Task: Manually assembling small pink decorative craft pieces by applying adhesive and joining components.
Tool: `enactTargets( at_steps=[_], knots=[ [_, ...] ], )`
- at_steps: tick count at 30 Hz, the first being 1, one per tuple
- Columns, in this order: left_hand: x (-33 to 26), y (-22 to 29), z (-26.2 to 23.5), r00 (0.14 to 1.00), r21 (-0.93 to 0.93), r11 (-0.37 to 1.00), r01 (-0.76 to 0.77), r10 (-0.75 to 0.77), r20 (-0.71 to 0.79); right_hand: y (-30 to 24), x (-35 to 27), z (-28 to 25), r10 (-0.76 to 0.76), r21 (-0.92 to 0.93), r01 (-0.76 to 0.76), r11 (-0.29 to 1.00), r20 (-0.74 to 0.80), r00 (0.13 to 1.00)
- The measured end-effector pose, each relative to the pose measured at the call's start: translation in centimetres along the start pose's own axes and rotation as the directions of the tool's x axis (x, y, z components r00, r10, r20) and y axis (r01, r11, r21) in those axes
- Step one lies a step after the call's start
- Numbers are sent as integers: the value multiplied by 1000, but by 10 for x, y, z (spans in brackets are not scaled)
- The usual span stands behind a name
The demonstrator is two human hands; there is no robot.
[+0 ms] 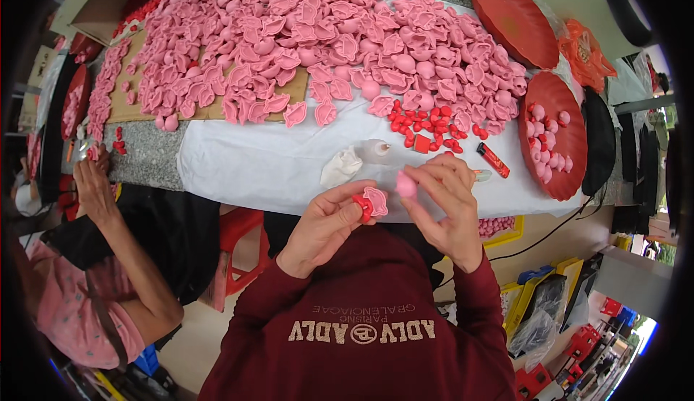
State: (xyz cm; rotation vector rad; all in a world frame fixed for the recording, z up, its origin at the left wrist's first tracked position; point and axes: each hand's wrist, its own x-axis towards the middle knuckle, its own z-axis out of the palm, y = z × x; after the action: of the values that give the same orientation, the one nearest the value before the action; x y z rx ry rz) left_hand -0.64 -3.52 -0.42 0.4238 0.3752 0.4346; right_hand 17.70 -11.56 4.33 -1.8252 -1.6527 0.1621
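My left hand (316, 229) is closed on a hollow pink plastic shell (377, 199) with a glossy red piece (363, 210) against its left side. Close by on the right, my right hand (454, 217) pinches a rounded pink piece (406, 184) between thumb and fingers. The two pink parts are apart, just over the table's near edge. Beyond my hands lie a crumpled white cloth (340, 167) and a small translucent bottle (375, 152). Small red pieces (437, 123) lie scattered past the bottle, with a red tube-shaped thing (493, 160) to their right.
A wide heap of pink shells (289, 40) covers the far table. At right, one red tray (560, 123) holds pink and red parts; another red tray (506, 22) stands behind it. A co-worker's hand (94, 188) works at left beside a red stool (242, 246).
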Motion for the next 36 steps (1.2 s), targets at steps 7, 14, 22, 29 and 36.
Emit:
enactTargets(
  at_steps=[7,14,22,29,36],
  knots=[
    [1,-5,3,999,19,1000,0,1,-43,-20,-1,3,-73,212,59,975,60,996],
    [4,-8,2,1000,1,1000,-7,7,27,-16,-5,9,-84,174,72,982,63,994],
    [5,-14,3,1000,109,994,-30,30,2,-14,-14,20,-173,-82,171,982,-14,985],
    [7,-10,8,948,462,831,-310,308,80,-3,-12,16,-145,126,142,982,14,989],
    [14,-18,0,761,643,483,-594,597,254,1,-21,26,-38,380,81,922,-119,992]
  ],
)
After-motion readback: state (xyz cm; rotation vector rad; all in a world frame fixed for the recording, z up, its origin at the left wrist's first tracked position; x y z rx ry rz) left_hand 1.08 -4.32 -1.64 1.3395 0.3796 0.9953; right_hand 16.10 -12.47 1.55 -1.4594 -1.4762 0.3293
